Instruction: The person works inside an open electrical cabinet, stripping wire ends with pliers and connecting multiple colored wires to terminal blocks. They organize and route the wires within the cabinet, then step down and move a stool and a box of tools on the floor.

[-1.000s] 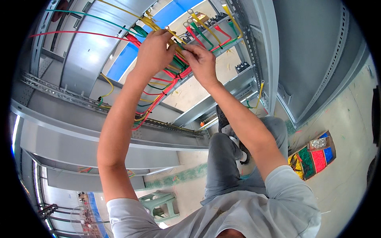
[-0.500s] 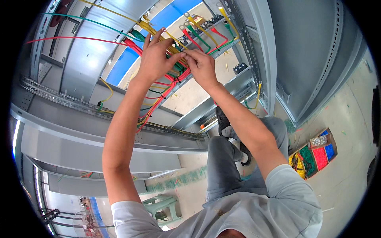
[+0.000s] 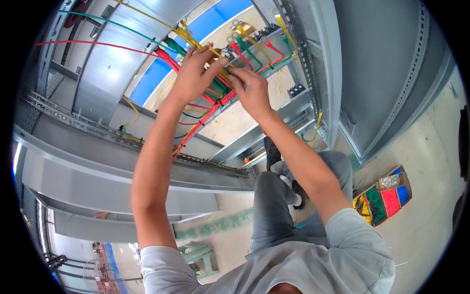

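A thick bundle of cables runs through the open metal frame: yellow wires (image 3: 184, 34), green wires (image 3: 175, 46) and red wires (image 3: 167, 59). My left hand (image 3: 197, 74) is closed around the yellow wires, its thumb pointing toward my other hand. Just right of it, my right hand (image 3: 253, 91) pinches with thumb and forefinger at the same yellow strands; the exact piece between those fingertips is hidden. Below the hands, black ties gather red wires (image 3: 211, 115) along a crossbar. Single yellow, green and red wires stretch away to the upper left.
Short wires with ring lugs (image 3: 243, 30) stand up right of my hands, beside a perforated rail (image 3: 303, 59). A grey cabinet door (image 3: 374, 63) is at the right. On the floor lie a cardboard box (image 3: 391, 195) of coloured small parts and a green stool (image 3: 201, 259).
The view has shifted slightly. My right fingertips have moved a little down and away from my left thumb; both hands stay at the yellow wires.
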`<action>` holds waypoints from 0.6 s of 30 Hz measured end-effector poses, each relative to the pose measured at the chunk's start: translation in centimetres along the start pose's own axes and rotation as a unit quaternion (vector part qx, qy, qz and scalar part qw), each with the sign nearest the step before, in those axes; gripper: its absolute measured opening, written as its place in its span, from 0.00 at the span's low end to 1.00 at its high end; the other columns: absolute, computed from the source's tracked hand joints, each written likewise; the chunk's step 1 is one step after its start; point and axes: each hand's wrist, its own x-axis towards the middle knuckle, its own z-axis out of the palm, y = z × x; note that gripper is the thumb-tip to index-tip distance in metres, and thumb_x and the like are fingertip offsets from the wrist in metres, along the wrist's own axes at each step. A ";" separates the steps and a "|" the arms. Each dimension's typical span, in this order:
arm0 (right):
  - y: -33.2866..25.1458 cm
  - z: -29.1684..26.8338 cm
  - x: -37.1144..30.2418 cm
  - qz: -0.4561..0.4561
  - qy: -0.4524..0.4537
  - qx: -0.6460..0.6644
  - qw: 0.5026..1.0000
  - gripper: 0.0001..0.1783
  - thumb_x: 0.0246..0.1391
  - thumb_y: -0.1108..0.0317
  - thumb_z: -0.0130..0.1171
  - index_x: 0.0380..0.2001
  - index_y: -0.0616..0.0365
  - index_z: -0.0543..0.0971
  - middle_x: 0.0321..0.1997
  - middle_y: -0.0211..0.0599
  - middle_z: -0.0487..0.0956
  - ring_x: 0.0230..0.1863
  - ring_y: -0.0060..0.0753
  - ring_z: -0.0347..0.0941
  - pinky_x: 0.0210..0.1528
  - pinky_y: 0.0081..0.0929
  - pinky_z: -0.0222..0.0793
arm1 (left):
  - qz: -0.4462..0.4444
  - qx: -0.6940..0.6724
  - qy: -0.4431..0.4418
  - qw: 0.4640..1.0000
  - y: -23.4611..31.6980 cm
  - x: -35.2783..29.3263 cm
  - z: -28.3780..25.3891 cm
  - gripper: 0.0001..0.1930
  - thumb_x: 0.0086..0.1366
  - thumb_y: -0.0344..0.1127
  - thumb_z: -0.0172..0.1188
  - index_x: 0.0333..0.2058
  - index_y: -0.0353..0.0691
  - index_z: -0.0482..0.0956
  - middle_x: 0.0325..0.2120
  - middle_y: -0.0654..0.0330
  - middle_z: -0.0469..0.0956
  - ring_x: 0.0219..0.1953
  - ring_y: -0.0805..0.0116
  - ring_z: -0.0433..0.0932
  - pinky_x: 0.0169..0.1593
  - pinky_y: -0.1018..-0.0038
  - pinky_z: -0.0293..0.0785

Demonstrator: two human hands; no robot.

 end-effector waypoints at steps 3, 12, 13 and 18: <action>-1.2 -0.8 0.3 -0.025 0.020 -0.024 0.999 0.12 0.61 0.76 0.61 0.47 0.61 0.83 0.42 0.47 0.84 0.41 0.54 0.82 0.42 0.42 0.79 | -0.072 -0.201 0.086 0.973 0.9 -0.6 -1.1 0.18 0.76 0.40 0.59 0.53 0.30 0.81 0.44 0.53 0.86 0.47 0.69 0.84 0.53 0.73 0.79; -0.1 -0.8 3.0 0.038 -0.093 -0.073 0.992 0.14 0.61 0.74 0.62 0.49 0.63 0.82 0.42 0.49 0.85 0.42 0.49 0.83 0.44 0.40 0.78 | -0.086 -0.313 0.059 0.944 -0.6 2.5 -1.2 0.17 0.75 0.39 0.61 0.51 0.30 0.79 0.36 0.55 0.84 0.38 0.71 0.85 0.46 0.75 0.83; 0.2 -1.1 3.4 0.032 -0.107 -0.055 0.992 0.14 0.62 0.74 0.62 0.50 0.64 0.82 0.40 0.47 0.86 0.39 0.41 0.84 0.42 0.35 0.78 | -0.099 -0.315 0.064 0.942 -0.4 2.7 -1.0 0.16 0.75 0.39 0.61 0.50 0.31 0.79 0.35 0.56 0.84 0.37 0.71 0.85 0.46 0.75 0.83; 0.6 -1.7 4.1 0.145 -0.152 0.043 0.977 0.12 0.63 0.74 0.62 0.49 0.67 0.82 0.39 0.37 0.87 0.34 0.23 0.83 0.39 0.24 0.79 | -0.199 -0.371 0.059 0.905 -0.7 4.2 0.0 0.14 0.74 0.40 0.61 0.46 0.34 0.81 0.31 0.58 0.84 0.33 0.72 0.85 0.41 0.75 0.85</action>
